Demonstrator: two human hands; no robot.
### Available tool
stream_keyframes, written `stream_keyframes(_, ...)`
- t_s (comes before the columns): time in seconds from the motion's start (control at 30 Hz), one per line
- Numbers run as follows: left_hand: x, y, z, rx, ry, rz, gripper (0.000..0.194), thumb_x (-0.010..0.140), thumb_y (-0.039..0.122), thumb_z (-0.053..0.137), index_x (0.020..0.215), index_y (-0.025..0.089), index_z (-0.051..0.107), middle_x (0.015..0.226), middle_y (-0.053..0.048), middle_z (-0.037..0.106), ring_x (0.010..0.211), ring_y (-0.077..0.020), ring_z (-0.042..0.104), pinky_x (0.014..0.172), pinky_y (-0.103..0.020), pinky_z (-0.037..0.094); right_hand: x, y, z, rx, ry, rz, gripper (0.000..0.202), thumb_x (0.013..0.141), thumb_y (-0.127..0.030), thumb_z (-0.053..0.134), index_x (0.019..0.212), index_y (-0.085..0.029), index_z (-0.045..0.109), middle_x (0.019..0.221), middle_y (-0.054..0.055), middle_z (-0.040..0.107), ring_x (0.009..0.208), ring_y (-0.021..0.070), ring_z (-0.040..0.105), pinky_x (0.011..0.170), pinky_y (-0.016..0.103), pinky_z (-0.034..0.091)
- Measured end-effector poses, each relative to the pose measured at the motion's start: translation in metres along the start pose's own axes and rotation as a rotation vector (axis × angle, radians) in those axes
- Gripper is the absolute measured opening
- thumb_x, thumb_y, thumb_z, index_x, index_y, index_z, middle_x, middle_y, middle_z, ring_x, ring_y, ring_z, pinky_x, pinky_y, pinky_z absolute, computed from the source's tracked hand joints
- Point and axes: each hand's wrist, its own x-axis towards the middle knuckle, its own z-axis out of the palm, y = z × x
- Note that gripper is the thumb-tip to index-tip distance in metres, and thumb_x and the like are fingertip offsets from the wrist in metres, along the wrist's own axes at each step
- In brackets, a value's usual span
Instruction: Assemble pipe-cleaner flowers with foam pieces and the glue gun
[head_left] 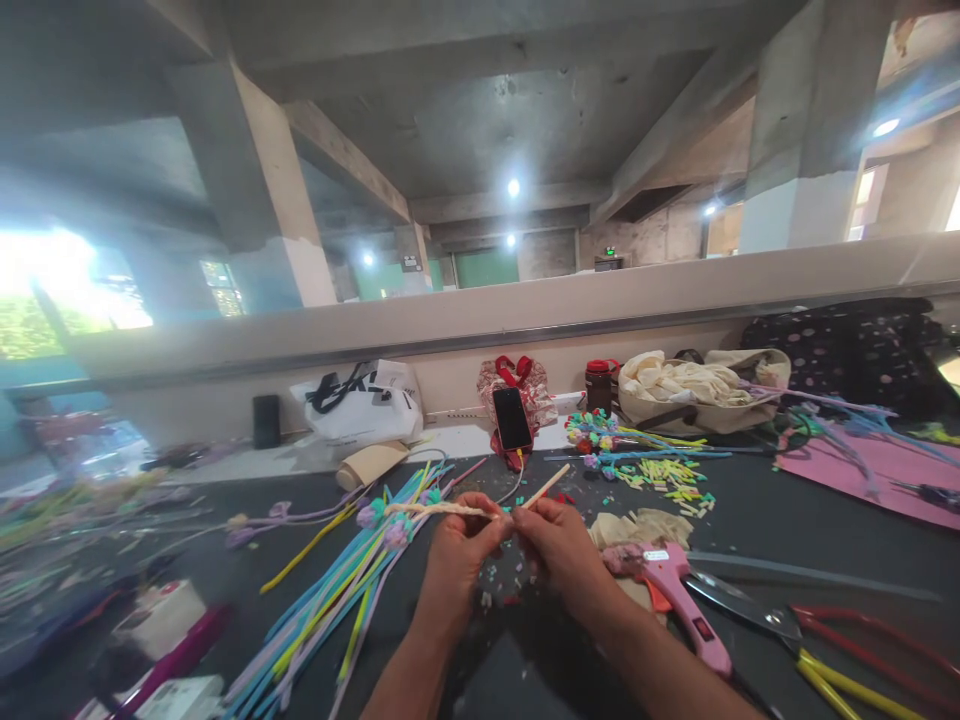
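Note:
My left hand and my right hand meet at the middle, fingers pinched on a cream pipe cleaner. A twisted length of it runs left from my left hand, and a straight end points up past my right. Its left end lies by small purple and teal pipe-cleaner flowers. Beneath and left of my left hand lies a bundle of blue, yellow and lilac pipe cleaners. A pink glue gun rests right of my right forearm, beside scissors with red handles.
A phone leans on a patterned bag at the back. Around it are a white bag, a dark bottle and a fabric basket. Cut yellow pieces lie right of centre, near a pink sheet.

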Motion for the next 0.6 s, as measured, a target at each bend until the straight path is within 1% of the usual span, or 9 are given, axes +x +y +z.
stream_keyframes(0.07,0.0,0.001,0.0,0.081,0.034,0.0,0.023,0.058,0.029,0.065,0.068,0.018,0.048,0.055,0.006,0.051,0.048,-0.0089,0.046,0.05,-0.02,0.035,0.002,0.0,-0.001,-0.091,0.005,-0.033,0.029,0.068,-0.038,0.051,0.05,-0.017,0.041,0.038,-0.009,0.034,0.031,0.0041,0.03,0.032,0.017,0.023)
stream_keyframes(0.17,0.002,0.001,-0.001,0.064,0.068,-0.023,0.025,0.056,0.031,0.066,0.067,0.018,0.048,0.052,0.006,0.051,0.046,-0.0086,0.045,0.047,-0.019,0.033,0.003,0.0,-0.002,-0.262,0.002,-0.038,0.028,0.072,-0.039,0.046,0.054,-0.016,0.045,0.041,-0.007,0.039,0.033,0.0055,0.034,0.034,0.018,0.026)
stream_keyframes(0.2,0.003,0.0,-0.002,0.039,0.083,-0.032,0.025,0.055,0.03,0.067,0.066,0.018,0.048,0.05,0.007,0.05,0.044,-0.0082,0.044,0.045,-0.019,0.032,0.002,0.0,-0.002,-0.368,0.02,-0.076,0.027,0.072,-0.037,0.046,0.055,-0.016,0.047,0.043,-0.006,0.041,0.036,0.0063,0.037,0.036,0.018,0.027)
stream_keyframes(0.27,0.006,-0.002,-0.006,-0.012,0.11,-0.062,0.026,0.052,0.029,0.068,0.063,0.018,0.047,0.046,0.008,0.047,0.042,-0.0076,0.043,0.044,-0.018,0.031,-0.003,-0.001,-0.001,-0.642,0.08,-0.23,0.02,0.071,-0.032,0.05,0.059,-0.016,0.05,0.05,-0.003,0.047,0.046,0.009,0.044,0.044,0.02,0.032)
stream_keyframes(0.33,0.009,-0.003,-0.009,-0.053,0.12,-0.112,0.028,0.051,0.029,0.068,0.061,0.018,0.045,0.045,0.008,0.046,0.041,-0.0074,0.043,0.043,-0.019,0.031,-0.008,-0.003,0.001,-0.907,0.119,-0.422,0.008,0.07,-0.023,0.052,0.074,-0.017,0.055,0.066,0.001,0.056,0.06,0.0127,0.051,0.053,0.021,0.035)
stream_keyframes(0.4,0.011,-0.004,-0.01,-0.068,0.117,-0.162,0.03,0.05,0.029,0.069,0.062,0.018,0.045,0.045,0.009,0.046,0.039,-0.0071,0.043,0.043,-0.019,0.032,-0.012,-0.003,0.002,-1.098,0.122,-0.552,0.026,0.072,-0.017,0.049,0.098,-0.017,0.051,0.085,0.005,0.058,0.069,0.0148,0.054,0.055,0.022,0.037)
stream_keyframes(0.43,0.011,-0.004,-0.011,-0.07,0.111,-0.185,0.03,0.049,0.028,0.069,0.064,0.018,0.045,0.046,0.009,0.046,0.039,-0.0072,0.043,0.042,-0.019,0.032,-0.012,-0.003,0.003,-1.172,0.117,-0.585,0.031,0.074,-0.015,0.046,0.105,-0.018,0.048,0.089,0.006,0.057,0.069,0.015,0.054,0.054,0.022,0.037)
stream_keyframes(0.5,0.011,-0.003,-0.01,-0.072,0.08,-0.22,0.031,0.049,0.027,0.069,0.066,0.019,0.044,0.046,0.009,0.047,0.039,-0.0075,0.044,0.042,-0.019,0.032,-0.012,-0.002,0.003,-1.298,0.112,-0.605,0.026,0.078,-0.016,0.042,0.102,-0.02,0.05,0.087,0.006,0.056,0.064,0.0142,0.054,0.049,0.021,0.035)
stream_keyframes(0.6,0.01,0.0,-0.008,-0.105,0.032,-0.232,0.03,0.05,0.024,0.069,0.066,0.019,0.044,0.046,0.008,0.048,0.042,-0.0083,0.046,0.043,-0.019,0.033,-0.009,-0.001,0.001,-1.379,0.103,-0.608,0.019,0.082,-0.02,0.038,0.083,-0.021,0.057,0.078,0.003,0.055,0.058,0.0124,0.053,0.046,0.02,0.032)
